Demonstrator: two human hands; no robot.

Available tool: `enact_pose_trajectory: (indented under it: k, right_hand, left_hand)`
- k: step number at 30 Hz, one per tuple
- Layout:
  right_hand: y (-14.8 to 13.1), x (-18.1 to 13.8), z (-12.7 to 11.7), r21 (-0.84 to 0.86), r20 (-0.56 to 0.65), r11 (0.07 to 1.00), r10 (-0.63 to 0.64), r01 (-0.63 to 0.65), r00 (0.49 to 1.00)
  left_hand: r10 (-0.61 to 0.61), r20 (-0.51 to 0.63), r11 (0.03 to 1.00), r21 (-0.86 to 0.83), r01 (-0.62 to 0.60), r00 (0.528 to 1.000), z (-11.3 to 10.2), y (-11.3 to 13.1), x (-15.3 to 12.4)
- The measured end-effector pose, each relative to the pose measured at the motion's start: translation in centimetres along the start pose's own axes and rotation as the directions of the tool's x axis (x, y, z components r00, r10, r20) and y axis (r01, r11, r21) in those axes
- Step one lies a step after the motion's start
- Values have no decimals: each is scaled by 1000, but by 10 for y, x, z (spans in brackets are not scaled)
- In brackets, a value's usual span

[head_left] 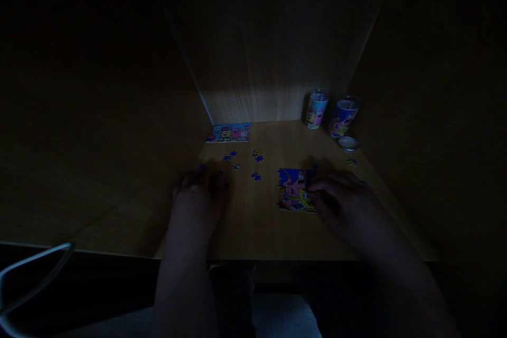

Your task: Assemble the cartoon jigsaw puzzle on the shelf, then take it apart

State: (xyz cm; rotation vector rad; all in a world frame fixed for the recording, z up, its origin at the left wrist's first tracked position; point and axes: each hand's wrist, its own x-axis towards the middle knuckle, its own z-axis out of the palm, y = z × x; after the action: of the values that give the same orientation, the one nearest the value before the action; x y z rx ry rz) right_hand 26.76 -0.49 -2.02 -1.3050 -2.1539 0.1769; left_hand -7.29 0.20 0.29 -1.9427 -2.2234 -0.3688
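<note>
Both palms face down on the desk (253, 232): your right hand (336, 195) rests its fingers on the right edge of the assembled puzzle patch (295, 190), and your left hand (198, 195) lies just beside the loose pieces (229, 156) (too dark to tell whether either grips one).

Two cartoon canisters (316, 110) beside loose lid (348, 142)

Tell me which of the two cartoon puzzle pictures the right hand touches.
The dark-blue puzzle nearer the person, its right edge under the right hand; the pale-blue picture lies back by the wall, untouched.
</note>
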Motion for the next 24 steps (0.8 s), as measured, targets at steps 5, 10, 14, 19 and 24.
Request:
enact_pose_trajectory:
  k: [5,10,14,19,24]
  right_hand:
    - [-1,0,0,-17,3,1000,12,-12,1000]
    - [-1,1,0,-4,-1,1000,9,-9,1000]
    - [1,0,0,-7,8,1000,11,-11,1000]
    - [1,-1,1,-9,11,1000,23,-23,1000]
    - [-2,0,0,-4,7,1000,14,-14,1000]
  left_hand:
    - [-10,-13,1000,-29,10,1000,0,-1,0]
    - [-7,-7,999,-54,7,1000,-1,0,-1]
    - [47,21,986,-160,-43,999,1,-2,1]
    - [93,40,959,-273,-79,995,1,2,1]
    - [145,39,939,-322,-125,989,-2,8,-1]
